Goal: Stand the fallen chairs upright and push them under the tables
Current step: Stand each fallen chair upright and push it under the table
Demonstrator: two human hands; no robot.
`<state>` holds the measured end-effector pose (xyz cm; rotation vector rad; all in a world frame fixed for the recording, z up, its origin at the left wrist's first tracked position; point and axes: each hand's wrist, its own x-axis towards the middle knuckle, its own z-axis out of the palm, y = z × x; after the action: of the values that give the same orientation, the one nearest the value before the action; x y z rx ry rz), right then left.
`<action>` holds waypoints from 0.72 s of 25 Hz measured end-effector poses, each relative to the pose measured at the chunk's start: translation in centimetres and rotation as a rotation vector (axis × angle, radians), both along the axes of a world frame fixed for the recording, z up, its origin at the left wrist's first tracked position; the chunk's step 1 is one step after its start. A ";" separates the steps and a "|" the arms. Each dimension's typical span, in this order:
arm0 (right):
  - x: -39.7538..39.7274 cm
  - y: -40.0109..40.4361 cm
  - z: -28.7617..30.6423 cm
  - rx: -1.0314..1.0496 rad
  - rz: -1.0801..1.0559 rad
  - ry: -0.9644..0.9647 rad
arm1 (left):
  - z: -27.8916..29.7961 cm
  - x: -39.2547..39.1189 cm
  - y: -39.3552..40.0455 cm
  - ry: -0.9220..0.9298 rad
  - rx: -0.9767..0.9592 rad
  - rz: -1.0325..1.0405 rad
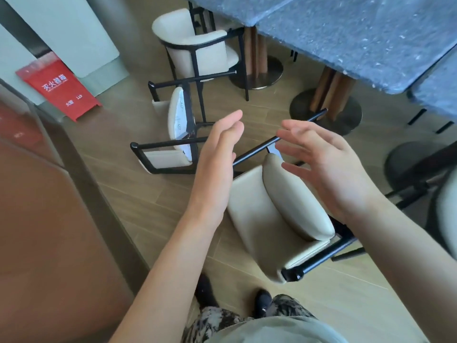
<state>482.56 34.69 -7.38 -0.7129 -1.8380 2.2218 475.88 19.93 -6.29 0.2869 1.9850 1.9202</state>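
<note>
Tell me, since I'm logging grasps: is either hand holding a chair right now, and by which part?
Nothing is held. The left hand and right hand hover open above the nearest fallen chair, neither gripping it.

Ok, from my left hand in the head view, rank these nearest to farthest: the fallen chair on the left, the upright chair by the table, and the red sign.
From the left hand:
1. Fallen chair, lying just left of the hand.
2. Upright chair, beyond it at the blue table.
3. Red sign, far left by the wall.
</note>
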 end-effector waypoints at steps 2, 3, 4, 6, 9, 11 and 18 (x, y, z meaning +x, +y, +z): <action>0.0 0.7 -0.5 0.012 -0.033 -0.014 | -0.4 -0.7 1.0 -0.011 0.002 -0.036; 0.0 1.0 -0.7 0.019 -0.052 -0.027 | -0.7 -1.0 1.4 -0.017 0.003 -0.055; 0.1 1.1 -0.9 0.022 -0.076 -0.037 | -0.9 -1.2 1.8 -0.022 0.005 -0.080; 0.2 1.3 -1.3 0.016 -0.139 -0.047 | -1.4 -2.0 2.7 -0.022 0.005 -0.146; 0.0 1.2 -2.0 0.008 -0.224 -0.069 | -2.0 -3.5 3.9 -0.036 0.018 -0.236; -0.5 0.8 -2.3 -0.005 -0.305 -0.092 | -2.4 -5.4 4.6 -0.039 0.018 -0.315; -6.7 -2.2 -4.0 0.026 -0.643 -0.127 | -5.0 -15.3 6.6 -0.098 0.017 -0.621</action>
<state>475.87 32.50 -11.42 -1.2504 -1.4023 1.7570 460.55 26.52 -11.26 0.7047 1.5667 1.5137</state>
